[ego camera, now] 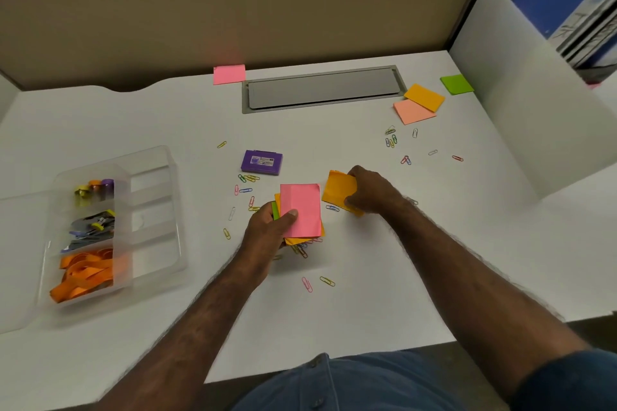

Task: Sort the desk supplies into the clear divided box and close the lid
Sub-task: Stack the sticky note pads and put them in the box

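The clear plastic divided box (150, 210) sits open at the left of the frame on your white desk (367, 294). Its left-hand compartments hold, from top to bottom, small coloured pins or clips (95, 190), a heap of grey and dark clips (91, 228), and orange rubber bands (85, 272); the compartments on its right side look bare.

At the centre of the frame your left hand (270, 230) is clenched around a fanned stack of sticky notes (300, 210), pink on top with orange and green edges showing beneath, thumb pressed on the pink sheet. Just to the right, your right hand (370, 192) grips a bent orange sticky note pad (339, 190) at its right edge, low over the desk; you cannot tell whether it touches the surface.

Coloured paper clips (245, 190) lie scattered around and under both hands, with another loose cluster (392, 138) in the upper right. A small purple rectangular case (262, 162) rests just above the left hand.

Farther up, a pink sticky note (229, 74) lies beside the grey cable hatch (322, 88), and at the upper right an orange note (424, 97) overlaps a salmon note (413, 112), with a green note (456, 84) near them.
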